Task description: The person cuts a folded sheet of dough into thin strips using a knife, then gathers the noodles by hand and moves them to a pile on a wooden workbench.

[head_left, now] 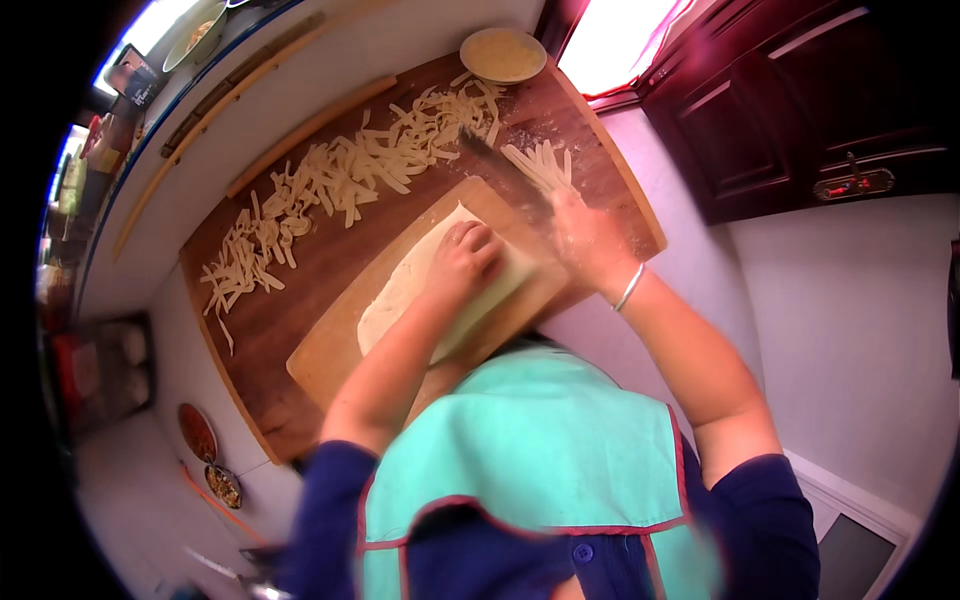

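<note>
Hands apart: left hand [468, 258] lay curled on dough [402, 285], grip unreadable from above; right hand [590, 235] clamped on strips [540, 165] | Dough: on board [325, 350]; strips at 1 o'clock from it, noodles [335, 180] at 11 | Technique: light left pressure, strips shaken loose, seemed best against sticking

Bright feed, window [620, 45] top R blew out.
I got blur on R hand [592, 238], soft L rim, bent edges, black fisheye corners.

likely a home kitchen, dough strips [325, 172] over a wooden table [255, 340], pale bowl [497, 80] at its far corner, panelled door [790, 115] to its right
</note>
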